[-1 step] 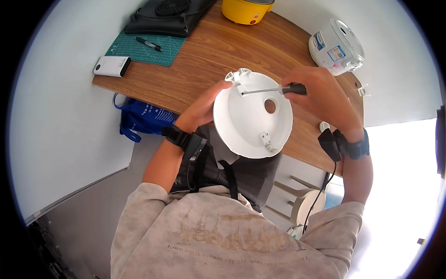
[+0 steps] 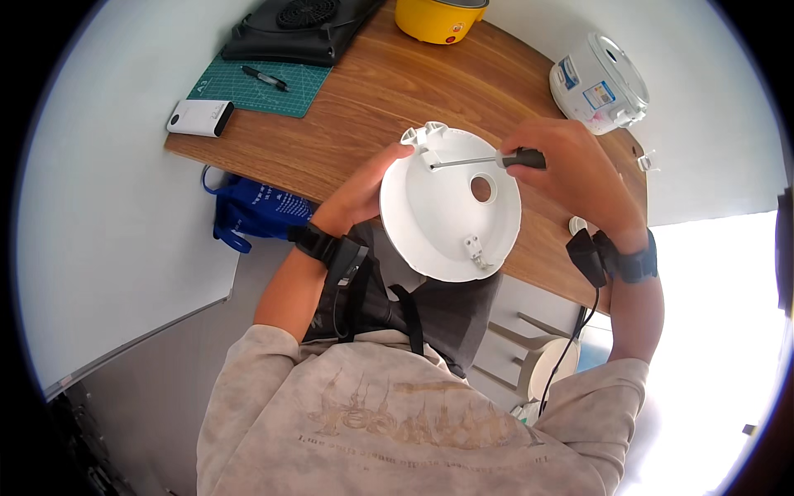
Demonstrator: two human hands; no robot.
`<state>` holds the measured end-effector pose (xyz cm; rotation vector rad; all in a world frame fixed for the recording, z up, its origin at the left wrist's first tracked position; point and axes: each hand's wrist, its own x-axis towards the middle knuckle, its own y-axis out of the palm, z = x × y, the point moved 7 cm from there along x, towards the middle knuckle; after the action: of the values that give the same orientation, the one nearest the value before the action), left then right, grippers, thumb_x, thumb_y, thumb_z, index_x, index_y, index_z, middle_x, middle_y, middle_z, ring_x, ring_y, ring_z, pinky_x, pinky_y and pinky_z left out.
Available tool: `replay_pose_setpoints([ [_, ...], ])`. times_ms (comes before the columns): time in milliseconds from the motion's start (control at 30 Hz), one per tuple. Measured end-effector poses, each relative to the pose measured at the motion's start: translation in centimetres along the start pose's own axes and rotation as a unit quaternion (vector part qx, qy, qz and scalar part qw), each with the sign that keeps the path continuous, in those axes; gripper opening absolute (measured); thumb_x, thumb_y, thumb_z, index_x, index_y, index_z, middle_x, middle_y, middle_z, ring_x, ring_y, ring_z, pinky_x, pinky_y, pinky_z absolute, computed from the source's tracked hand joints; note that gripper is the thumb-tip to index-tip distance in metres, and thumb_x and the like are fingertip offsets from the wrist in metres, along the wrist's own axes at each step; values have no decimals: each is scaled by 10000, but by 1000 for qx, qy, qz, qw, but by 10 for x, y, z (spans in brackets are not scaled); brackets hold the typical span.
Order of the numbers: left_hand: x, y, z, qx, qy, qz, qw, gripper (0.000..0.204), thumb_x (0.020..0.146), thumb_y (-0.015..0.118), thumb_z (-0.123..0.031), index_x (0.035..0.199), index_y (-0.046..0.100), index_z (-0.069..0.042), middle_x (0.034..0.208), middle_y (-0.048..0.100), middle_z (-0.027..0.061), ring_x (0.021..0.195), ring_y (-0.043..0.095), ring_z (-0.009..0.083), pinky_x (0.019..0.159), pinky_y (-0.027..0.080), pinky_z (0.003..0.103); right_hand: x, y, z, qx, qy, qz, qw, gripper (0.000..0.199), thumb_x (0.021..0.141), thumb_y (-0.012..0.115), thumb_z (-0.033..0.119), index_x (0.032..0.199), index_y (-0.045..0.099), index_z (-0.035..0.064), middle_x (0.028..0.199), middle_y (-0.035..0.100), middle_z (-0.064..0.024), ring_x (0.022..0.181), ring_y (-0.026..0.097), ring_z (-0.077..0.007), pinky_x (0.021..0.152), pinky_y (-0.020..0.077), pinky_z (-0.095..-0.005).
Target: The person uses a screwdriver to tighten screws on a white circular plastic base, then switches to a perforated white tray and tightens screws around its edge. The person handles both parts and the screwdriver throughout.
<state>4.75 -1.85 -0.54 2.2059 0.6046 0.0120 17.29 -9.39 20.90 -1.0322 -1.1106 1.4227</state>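
Note:
Tilted above the near edge of the table is a white round plastic cover [image 2: 422, 215], with its hollow side facing me. It has a round hole right of its middle, a moulded bracket at its upper left and a small white fitting [image 2: 473, 246] low on its inner face. My left hand [image 2: 370, 183] grips the cover's left rim, thumb near the bracket; its other fingers are hidden behind. In my right hand [image 2: 562, 161] is a screwdriver [image 2: 524, 158] with a dark handle. Its thin shaft points left across the cover, the tip at the cover's inside by the bracket.
On the wooden table [image 2: 364, 107] stand a yellow pot [image 2: 434, 21] and a white rice cooker [image 2: 597, 83]. A green cutting mat [image 2: 285, 95] carries a pen [image 2: 265, 78], beside a white power bank [image 2: 199, 117] and a black fan stand [image 2: 289, 29]. A blue bag [image 2: 258, 208] hangs below the left edge.

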Motion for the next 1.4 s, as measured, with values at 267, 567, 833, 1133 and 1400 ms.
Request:
replay_pose_setpoints([
  [267, -3, 6, -4, 9, 10, -5, 1000, 587, 986, 548, -408, 1414, 481, -13, 1321, 621, 109, 1152, 632, 208, 979, 505, 350, 8, -1, 14, -39, -51, 8, 998, 143, 791, 749, 60, 920, 694, 33, 848, 682, -109, 785, 636, -302, 708, 510, -377],
  [567, -1, 4, 0, 14, -12, -23, 1000, 586, 982, 535, -389, 1433, 466, -21, 1353, 600, 112, 1190, 612, 220, 1003, 487, 366, 23, 9, 31, -121, -98, 67, 986, 98, 757, 710, 25, 811, 630, 7, 778, 646, -120, 770, 623, -327, 700, 495, -410],
  [833, -1, 8, -2, 10, 1, -13, 1000, 597, 975, 527, -377, 1450, 443, -24, 1384, 573, 111, 1219, 582, 225, 1040, 448, 364, 31, 5, 45, -93, -140, -28, 985, 84, 744, 661, 61, 711, 605, 8, 669, 631, -128, 735, 622, -325, 681, 487, -404],
  [1133, -2, 8, -3, 18, -3, -16, 1000, 598, 972, 530, -367, 1454, 430, -27, 1394, 563, 110, 1227, 575, 225, 1044, 447, 363, 46, 10, 21, -53, 59, 84, 993, 124, 850, 630, 137, 834, 680, 24, 733, 689, -133, 642, 654, -308, 639, 528, -369],
  [1400, -6, 7, -5, 24, 16, -3, 1000, 599, 989, 520, -380, 1466, 409, -35, 1393, 555, 117, 1239, 567, 214, 1036, 457, 360, 17, 17, 21, -62, 115, 115, 985, 232, 843, 636, 219, 961, 727, 42, 830, 701, -154, 822, 680, -328, 746, 538, -438],
])
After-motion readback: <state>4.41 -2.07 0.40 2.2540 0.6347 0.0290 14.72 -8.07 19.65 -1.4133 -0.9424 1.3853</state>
